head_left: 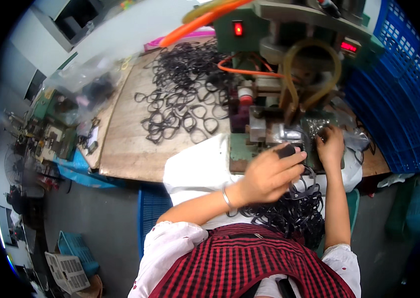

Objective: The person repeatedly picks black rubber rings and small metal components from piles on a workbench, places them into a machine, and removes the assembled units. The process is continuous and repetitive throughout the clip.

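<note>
Left hand (pixel 269 175) motion-blurred over frames (pixel 294 211)

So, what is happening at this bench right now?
A person in a red checked apron sits at a small green machine on a wooden bench. The left hand holds a black frame piece near the machine's metal block. The right hand reaches into small metal parts beside it. A heap of black frames lies in the lap, and many more frames are spread on the bench to the left. Blue crates stand on the right.
</note>
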`<state>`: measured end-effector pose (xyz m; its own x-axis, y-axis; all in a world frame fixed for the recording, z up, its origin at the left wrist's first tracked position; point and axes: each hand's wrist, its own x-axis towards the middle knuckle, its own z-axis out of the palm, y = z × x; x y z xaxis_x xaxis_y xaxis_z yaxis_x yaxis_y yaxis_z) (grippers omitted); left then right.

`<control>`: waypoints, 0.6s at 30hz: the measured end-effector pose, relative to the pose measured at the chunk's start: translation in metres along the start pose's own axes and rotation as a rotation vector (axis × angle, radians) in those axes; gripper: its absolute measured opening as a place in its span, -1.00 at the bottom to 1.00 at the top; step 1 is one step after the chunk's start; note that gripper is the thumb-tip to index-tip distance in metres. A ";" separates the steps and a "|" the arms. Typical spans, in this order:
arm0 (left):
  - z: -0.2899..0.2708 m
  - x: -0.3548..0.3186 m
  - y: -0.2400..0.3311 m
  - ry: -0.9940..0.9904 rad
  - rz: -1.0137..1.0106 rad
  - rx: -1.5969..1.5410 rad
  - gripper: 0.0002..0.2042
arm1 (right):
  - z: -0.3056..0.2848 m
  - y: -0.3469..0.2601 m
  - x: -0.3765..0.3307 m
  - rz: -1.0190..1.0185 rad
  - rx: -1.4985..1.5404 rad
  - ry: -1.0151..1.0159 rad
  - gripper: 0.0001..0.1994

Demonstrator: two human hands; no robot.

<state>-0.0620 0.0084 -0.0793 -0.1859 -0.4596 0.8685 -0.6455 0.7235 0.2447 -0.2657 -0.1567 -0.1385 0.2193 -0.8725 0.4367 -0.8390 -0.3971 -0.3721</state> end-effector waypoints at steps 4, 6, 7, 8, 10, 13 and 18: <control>-0.020 -0.060 0.054 -0.128 -0.298 -0.298 -0.39 | 0.001 0.003 -0.008 -0.017 0.160 0.134 -0.87; -0.072 -0.061 0.055 -0.275 -0.269 -0.094 -0.49 | -0.002 0.001 -0.018 0.031 0.286 0.144 -0.87; -0.095 -0.058 0.053 -0.226 -0.264 0.142 -0.60 | -0.002 -0.001 -0.015 0.053 0.360 0.147 -0.87; -0.114 -0.053 0.045 -0.163 -0.275 0.386 -0.70 | -0.004 0.001 -0.011 0.082 0.424 0.169 -0.86; -0.125 -0.028 0.002 0.172 -0.313 0.443 -0.81 | -0.004 0.003 -0.006 0.133 0.499 0.181 -0.84; -0.142 -0.023 -0.067 -0.121 -0.430 0.684 -0.78 | -0.012 -0.017 0.003 0.184 0.645 0.159 -0.86; -0.128 -0.129 -0.167 -0.404 -0.587 0.806 -0.80 | -0.022 -0.015 -0.010 0.209 0.683 0.114 -0.86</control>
<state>0.1645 0.0129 -0.1772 0.1765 -0.8677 0.4648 -0.9842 -0.1507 0.0926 -0.2662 -0.1353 -0.1192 0.0039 -0.9295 0.3689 -0.3510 -0.3467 -0.8698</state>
